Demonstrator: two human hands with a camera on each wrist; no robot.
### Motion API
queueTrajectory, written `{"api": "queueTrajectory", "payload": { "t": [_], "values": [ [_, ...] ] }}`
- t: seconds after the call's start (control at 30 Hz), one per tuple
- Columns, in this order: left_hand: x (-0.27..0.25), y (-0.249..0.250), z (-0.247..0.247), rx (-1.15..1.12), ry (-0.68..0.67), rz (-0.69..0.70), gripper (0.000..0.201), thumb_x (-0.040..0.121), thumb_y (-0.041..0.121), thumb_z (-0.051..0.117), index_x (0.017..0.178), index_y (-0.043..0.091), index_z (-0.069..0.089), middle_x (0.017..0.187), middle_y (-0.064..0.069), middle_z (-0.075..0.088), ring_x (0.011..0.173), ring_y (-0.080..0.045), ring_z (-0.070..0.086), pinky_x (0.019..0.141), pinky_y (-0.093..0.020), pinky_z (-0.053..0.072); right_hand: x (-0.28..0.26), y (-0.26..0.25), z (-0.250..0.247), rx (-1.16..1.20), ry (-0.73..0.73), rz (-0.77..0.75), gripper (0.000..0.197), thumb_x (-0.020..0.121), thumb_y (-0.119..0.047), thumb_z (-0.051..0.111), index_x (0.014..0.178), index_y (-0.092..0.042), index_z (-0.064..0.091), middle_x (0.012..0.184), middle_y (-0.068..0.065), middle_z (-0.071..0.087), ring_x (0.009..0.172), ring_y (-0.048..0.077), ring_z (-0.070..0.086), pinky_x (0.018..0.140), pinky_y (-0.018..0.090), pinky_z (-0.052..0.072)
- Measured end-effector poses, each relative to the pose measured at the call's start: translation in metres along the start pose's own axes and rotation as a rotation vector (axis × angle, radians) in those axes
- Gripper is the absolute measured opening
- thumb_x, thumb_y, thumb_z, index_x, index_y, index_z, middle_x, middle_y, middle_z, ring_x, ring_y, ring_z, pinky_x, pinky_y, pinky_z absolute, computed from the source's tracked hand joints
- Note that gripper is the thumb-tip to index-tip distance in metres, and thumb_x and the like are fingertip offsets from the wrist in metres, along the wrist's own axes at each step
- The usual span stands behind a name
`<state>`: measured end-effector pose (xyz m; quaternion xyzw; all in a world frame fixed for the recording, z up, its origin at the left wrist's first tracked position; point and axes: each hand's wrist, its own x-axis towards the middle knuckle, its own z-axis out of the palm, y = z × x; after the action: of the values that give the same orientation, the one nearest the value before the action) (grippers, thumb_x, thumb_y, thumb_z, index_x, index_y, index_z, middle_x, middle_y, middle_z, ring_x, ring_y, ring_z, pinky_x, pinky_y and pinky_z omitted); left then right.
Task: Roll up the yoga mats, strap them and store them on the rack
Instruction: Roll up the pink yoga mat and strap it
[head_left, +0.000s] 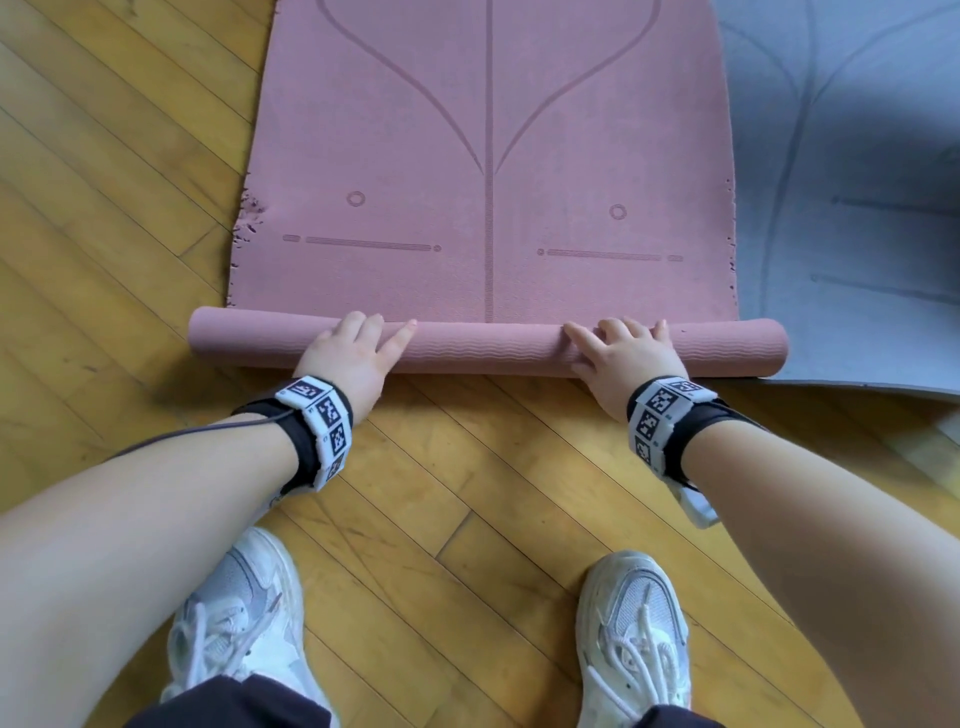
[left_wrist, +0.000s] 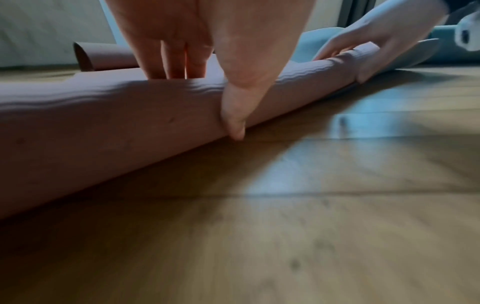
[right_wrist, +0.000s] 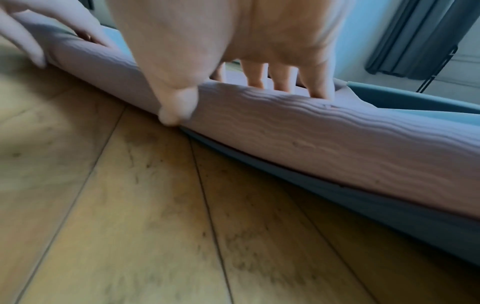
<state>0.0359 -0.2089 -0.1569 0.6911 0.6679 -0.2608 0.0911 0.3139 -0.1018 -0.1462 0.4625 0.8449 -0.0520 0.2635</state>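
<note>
Wooden floor (head_left: 467, 493): pink mat (head_left: 488, 156) mostly flat, only near end wound into roll (head_left: 493, 348). Both left hand (head_left: 348, 353) and right hand (head_left: 623, 358) clasp roll, thumbs nearside. Grey mat (head_left: 841, 156) flat alongside; strapping, racking pending

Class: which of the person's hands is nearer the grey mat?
Right. The right hand holds the pink roll beside the grey mat; the left hand holds it toward the opposite end.

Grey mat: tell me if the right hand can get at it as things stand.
Probably yes. The right hand grips the pink roll near its right end, and the grey mat lies just beyond, with nothing between.
</note>
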Motion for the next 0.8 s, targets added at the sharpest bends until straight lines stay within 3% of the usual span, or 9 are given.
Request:
{"api": "queueTrajectory", "payload": {
  "t": [0.07, 0.23, 0.37, 0.43, 0.5, 0.57, 0.67, 0.8],
  "values": [
    [0.007, 0.000, -0.007, -0.002, 0.007, -0.011, 0.079, 0.094, 0.018, 0.051, 0.152, 0.026, -0.002, 0.143, -0.009, 0.031, 0.129, -0.026, 0.032, 0.102, -0.035, 0.035, 0.001, 0.000, -0.002, -0.017, -0.033, 0.004, 0.068, 0.093, -0.056, 0.044, 0.148, -0.036, 0.009, 0.142, 0.005, 0.037, 0.133, 0.029, 0.032, 0.112, 0.061, 0.018],
    [0.016, 0.000, -0.027, -0.110, -0.060, -0.035, 0.074, 0.087, -0.001, 0.044, 0.149, 0.027, 0.016, 0.129, -0.010, 0.044, 0.113, -0.028, 0.048, 0.088, -0.035, 0.043, 0.013, -0.004, -0.013, -0.002, -0.054, 0.029, 0.056, 0.095, -0.036, 0.050, 0.140, -0.035, 0.017, 0.129, 0.005, 0.050, 0.119, 0.029, 0.047, 0.107, 0.058, 0.028],
    [0.012, -0.008, -0.039, -0.099, -0.062, -0.003, 0.073, 0.088, -0.002, 0.042, 0.149, 0.030, 0.016, 0.128, -0.008, 0.047, 0.108, -0.027, 0.052, 0.077, -0.034, 0.045, 0.006, 0.002, -0.022, -0.035, -0.015, -0.016, 0.046, 0.098, -0.031, 0.042, 0.137, -0.034, 0.018, 0.121, 0.004, 0.054, 0.107, 0.027, 0.054, 0.098, 0.047, 0.040],
    [0.006, -0.011, -0.044, -0.083, -0.051, 0.017, 0.072, 0.088, 0.000, 0.042, 0.148, 0.032, 0.016, 0.128, -0.006, 0.047, 0.107, -0.027, 0.054, 0.076, -0.033, 0.045, -0.003, 0.007, -0.027, -0.061, -0.001, -0.045, 0.041, 0.099, -0.030, 0.039, 0.135, -0.033, 0.019, 0.116, 0.003, 0.054, 0.098, 0.025, 0.056, 0.087, 0.040, 0.045],
    [-0.002, -0.010, -0.046, -0.057, -0.062, 0.054, 0.071, 0.088, 0.002, 0.042, 0.147, 0.033, 0.017, 0.125, -0.005, 0.049, 0.104, -0.026, 0.055, 0.076, -0.034, 0.047, -0.013, 0.010, -0.030, -0.076, -0.034, -0.071, 0.035, 0.100, -0.030, 0.036, 0.131, -0.032, 0.020, 0.110, 0.003, 0.054, 0.089, 0.024, 0.057, 0.074, 0.036, 0.046],
    [-0.007, -0.008, -0.045, -0.032, -0.097, 0.094, 0.068, 0.090, 0.005, 0.042, 0.146, 0.034, 0.018, 0.121, -0.004, 0.051, 0.101, -0.026, 0.057, 0.076, -0.035, 0.048, -0.021, 0.012, -0.028, -0.090, -0.088, -0.081, 0.031, 0.100, -0.030, 0.034, 0.129, -0.033, 0.021, 0.108, 0.002, 0.054, 0.088, 0.024, 0.059, 0.069, 0.036, 0.048],
    [-0.007, 0.001, -0.035, -0.052, -0.178, 0.122, 0.062, 0.091, 0.009, 0.047, 0.142, 0.033, 0.021, 0.117, -0.004, 0.054, 0.098, -0.028, 0.059, 0.075, -0.037, 0.049, -0.025, 0.008, -0.017, -0.074, -0.172, -0.092, 0.032, 0.101, -0.035, 0.034, 0.131, -0.034, 0.023, 0.111, 0.001, 0.054, 0.095, 0.025, 0.059, 0.076, 0.038, 0.051],
    [-0.001, 0.005, -0.024, -0.185, -0.177, 0.074, 0.051, 0.089, 0.009, 0.052, 0.130, 0.024, 0.025, 0.107, -0.007, 0.055, 0.088, -0.029, 0.057, 0.076, -0.041, 0.051, -0.014, 0.003, -0.006, -0.025, -0.221, -0.094, 0.043, 0.100, -0.037, 0.039, 0.140, -0.034, 0.023, 0.124, 0.003, 0.054, 0.110, 0.027, 0.055, 0.094, 0.040, 0.043]
  ]
}}
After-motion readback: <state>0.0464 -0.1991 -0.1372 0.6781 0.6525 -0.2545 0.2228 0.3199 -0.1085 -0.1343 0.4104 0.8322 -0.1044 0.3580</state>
